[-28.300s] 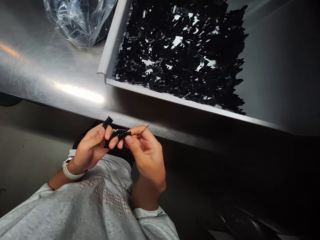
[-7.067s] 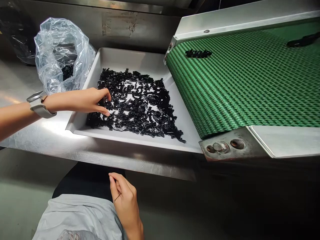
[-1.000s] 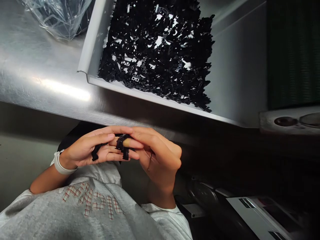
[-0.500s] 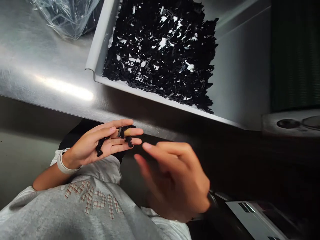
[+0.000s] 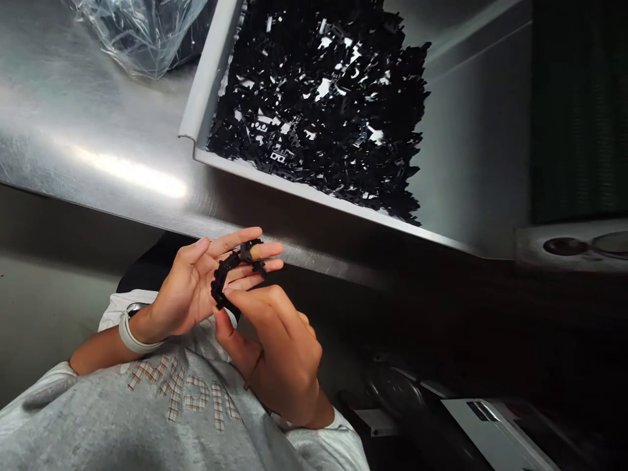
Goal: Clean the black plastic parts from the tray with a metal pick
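A narrow bent black plastic-looking strip (image 5: 224,280) slanted from one o'clock to seven across the left grip (image 5: 186,297), its lower end pinched in the right grip (image 5: 282,350). At its two o'clock lay a smaller jagged black part (image 5: 246,253).

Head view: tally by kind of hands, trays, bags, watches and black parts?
Left hand and right hand: 2
Tray: 1
Plastic bag: 1
Watch: 1
Total: 5, leaving out the black parts in the tray and the black pieces at the hands, which overlap too much to count.
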